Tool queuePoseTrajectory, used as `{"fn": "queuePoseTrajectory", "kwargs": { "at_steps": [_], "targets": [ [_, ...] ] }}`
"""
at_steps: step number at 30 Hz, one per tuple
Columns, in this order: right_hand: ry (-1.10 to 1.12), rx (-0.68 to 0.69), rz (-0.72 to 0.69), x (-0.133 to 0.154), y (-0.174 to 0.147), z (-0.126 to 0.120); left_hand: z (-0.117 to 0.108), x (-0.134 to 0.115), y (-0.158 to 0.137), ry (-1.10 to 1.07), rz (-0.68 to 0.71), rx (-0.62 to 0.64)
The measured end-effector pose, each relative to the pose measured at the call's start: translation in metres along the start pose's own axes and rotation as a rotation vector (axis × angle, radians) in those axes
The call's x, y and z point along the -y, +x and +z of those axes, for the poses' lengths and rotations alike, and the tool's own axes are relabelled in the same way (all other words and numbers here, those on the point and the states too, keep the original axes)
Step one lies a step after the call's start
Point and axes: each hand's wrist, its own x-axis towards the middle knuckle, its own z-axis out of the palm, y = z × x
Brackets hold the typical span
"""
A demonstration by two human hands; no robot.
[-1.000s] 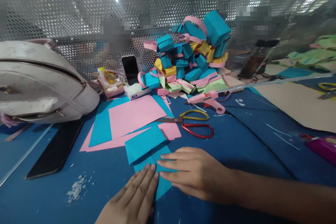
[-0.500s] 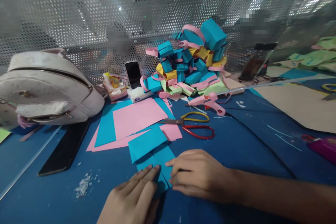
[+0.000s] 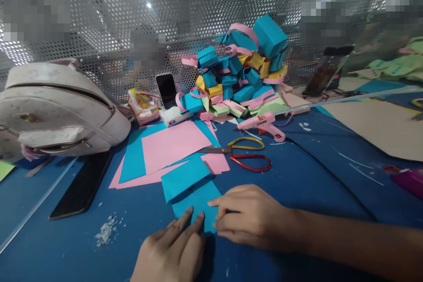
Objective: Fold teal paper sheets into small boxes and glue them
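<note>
A folded piece of blue paper (image 3: 188, 178), like a small paper bag with its upper end folded into a wide flap, lies on the table before me. My left hand (image 3: 175, 246) is open, and two outstretched fingertips press on the paper's lower part. At the paper's right edge rests my right hand (image 3: 249, 216), its index finger extended and the other fingers bent but apart. I see no grip by this hand; its thumb is hidden. Just beyond the paper lie scissors (image 3: 230, 150) with one yellow and one red handle, blades over pink sheets (image 3: 175, 145).
A pink glue gun (image 3: 262, 126) with a black cord lies behind the scissors. Farther back rises a pile of folded paper bags (image 3: 228, 79). A white backpack (image 3: 62, 110) and a dark phone (image 3: 82, 185) are at left, near white scraps (image 3: 106, 230). A purple object (image 3: 408, 180) sits at right.
My left hand has shifted slightly right, its two fingers now more spread on the paper. The paper's lower part, creased and partly lifted before, lies flatter. My right hand has barely moved.
</note>
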Motion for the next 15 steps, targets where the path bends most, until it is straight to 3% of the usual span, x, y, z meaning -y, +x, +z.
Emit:
{"fn": "queuePoseTrajectory", "kwargs": {
  "at_steps": [6, 15],
  "targets": [
    [0.011, 0.001, -0.011, -0.0011, -0.0003, 0.0008, -0.0012, 0.0007, -0.0013, 0.016, 0.028, 0.024],
    [-0.033, 0.027, -0.059, 0.0014, -0.0027, -0.0028, -0.0089, 0.0068, -0.0094, 0.081, 0.141, 0.198]
  ]
}}
